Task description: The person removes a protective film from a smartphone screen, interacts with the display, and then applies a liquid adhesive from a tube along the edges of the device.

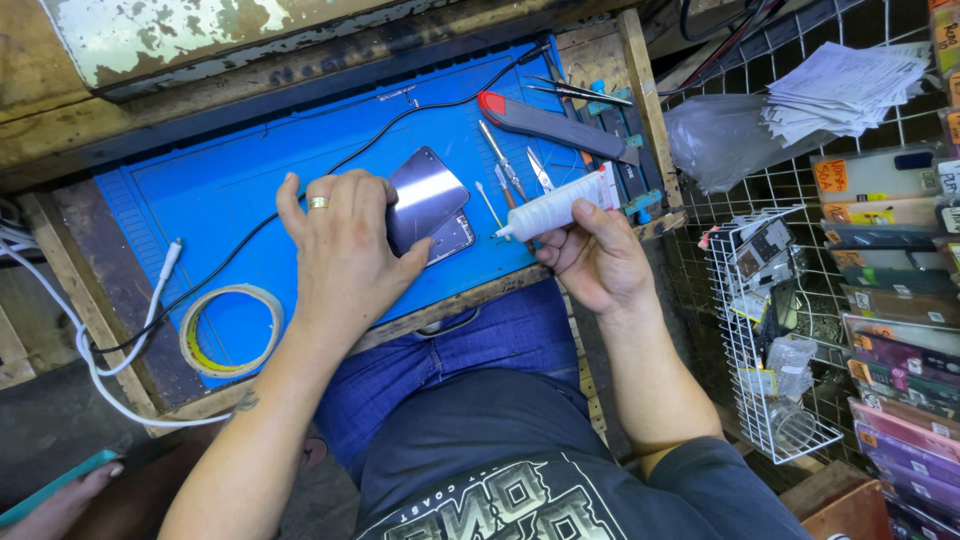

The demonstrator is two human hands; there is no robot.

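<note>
My left hand (pixel 342 250), a gold ring on one finger, presses down on a phone (pixel 430 205) lying on the blue work mat (pixel 230 180). The phone's shiny purple-grey back panel is lifted or skewed over the body, whose lower corner peeks out beneath. My right hand (pixel 595 255) holds a white glue tube (pixel 555 207) with a thin needle tip aimed left toward the phone's right edge, a short gap away.
On the mat lie a black cable (pixel 400 125), a roll of tape (pixel 230 330), a white cable (pixel 160 270), a grey-and-red knife (pixel 550 122), tweezers (pixel 580 92) and small tools (pixel 500 160). A wire rack (pixel 770 330) of packaged items stands right.
</note>
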